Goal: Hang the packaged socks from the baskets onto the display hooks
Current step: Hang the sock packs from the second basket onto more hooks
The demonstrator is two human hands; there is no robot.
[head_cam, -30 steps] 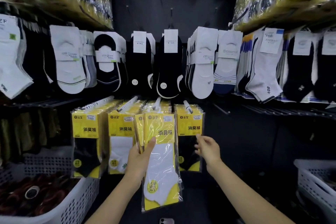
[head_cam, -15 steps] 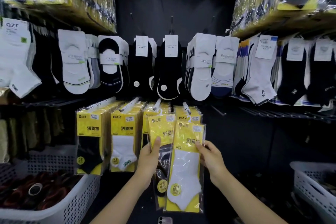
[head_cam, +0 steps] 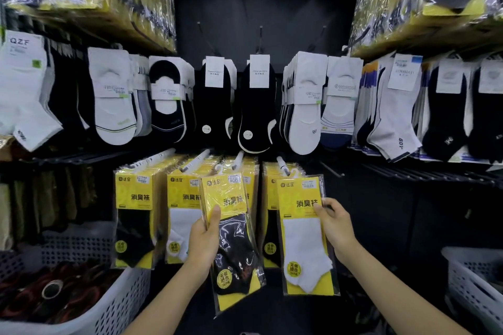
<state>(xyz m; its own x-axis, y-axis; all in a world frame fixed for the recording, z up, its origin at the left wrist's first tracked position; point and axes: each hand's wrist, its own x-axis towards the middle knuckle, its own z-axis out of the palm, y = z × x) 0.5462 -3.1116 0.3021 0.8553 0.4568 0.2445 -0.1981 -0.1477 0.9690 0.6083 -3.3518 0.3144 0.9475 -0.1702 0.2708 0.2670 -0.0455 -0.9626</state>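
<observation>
While both forearms reached up from the bottom edge toward the lower row of pegs, the left hand (head_cam: 202,239) gripped a black-sock packet (head_cam: 234,239) by its left edge, the thumb laid upward across the yellow card front and the other fingers hidden behind. That packet tilted, its top leaning left, with its hanger tab just beside the tip of the third hook (head_cam: 238,159); whether it was threaded on could not be told. The right hand (head_cam: 336,228) pinched the right edge of a white-sock packet (head_cam: 304,239) at card height, fingers curled onto the front. This packet hung nearly upright, its white hanger at the tip of the fourth hook (head_cam: 281,163), before packets already hanging there. A left basket (head_cam: 114,307) and a right basket (head_cam: 473,280) stood low at either side.
</observation>
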